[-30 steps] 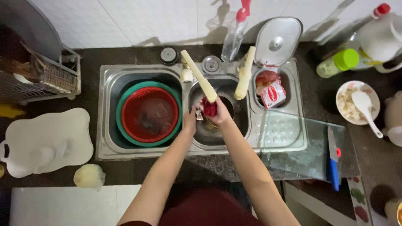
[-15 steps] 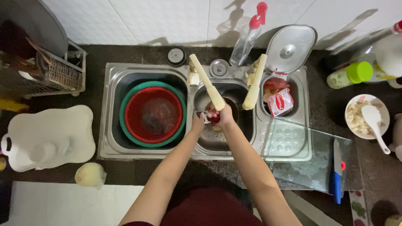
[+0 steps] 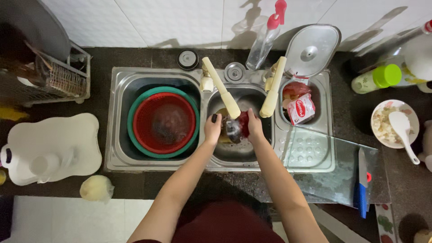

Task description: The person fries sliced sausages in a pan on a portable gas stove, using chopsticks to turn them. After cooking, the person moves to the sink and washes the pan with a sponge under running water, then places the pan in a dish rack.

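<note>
both grips, left hand (image 3: 212, 128) and right hand (image 3: 254, 127), clasp a red item (image 3: 243, 123) under the tap (image 3: 221, 88).

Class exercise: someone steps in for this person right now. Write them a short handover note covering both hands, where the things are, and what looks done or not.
Left hand and right hand together hold a dark red item under the cream tap spout in the middle sink basin.
Red colander sits inside a green bowl in the left basin.
Knife lies on the glass board at the right.
Rinsing appears under way; the item is not yet set down.
</note>
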